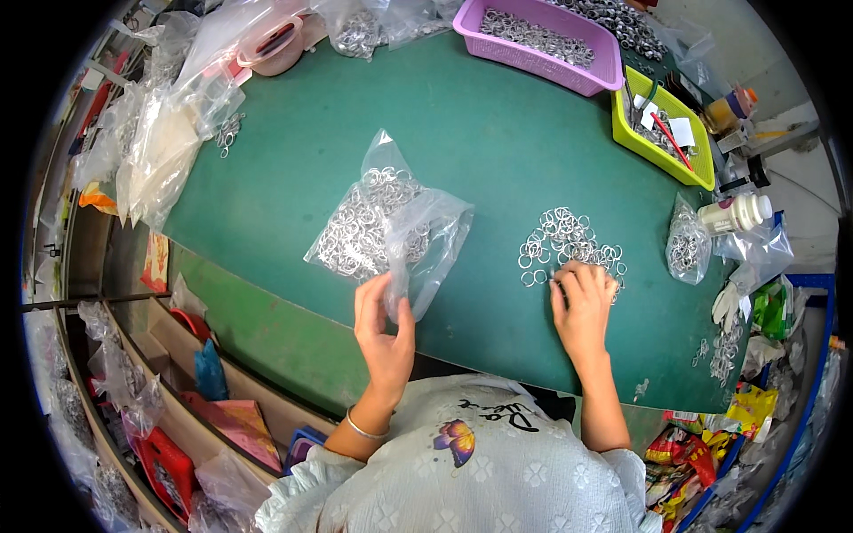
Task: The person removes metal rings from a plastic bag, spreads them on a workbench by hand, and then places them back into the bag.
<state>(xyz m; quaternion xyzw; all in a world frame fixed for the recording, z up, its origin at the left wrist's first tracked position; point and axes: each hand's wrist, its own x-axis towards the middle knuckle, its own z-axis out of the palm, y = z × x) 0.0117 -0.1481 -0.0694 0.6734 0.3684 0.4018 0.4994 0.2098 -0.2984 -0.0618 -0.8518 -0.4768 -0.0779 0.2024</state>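
Observation:
A clear plastic bag (433, 253) lies on the green tabletop (355, 107), with many silver metal rings (360, 233) inside it. At the bag's near edge, my left hand (382, 342) has the loose plastic of its mouth between thumb and fingers. Off to the right is a loose pile of the same metal rings (562, 233). My right hand (582, 306) rests on the near side of that pile, its fingers bent down and closed among the rings. Its fingertips are partly hidden, so I cannot tell how many rings they hold.
A purple basket (542, 60) of metal parts and a lime-green basket (662, 160) with pliers stand at the far right. Along the right edge are a small bag of rings (685, 244) and a white bottle (736, 214). Plastic bags (164, 147) cover the left edge.

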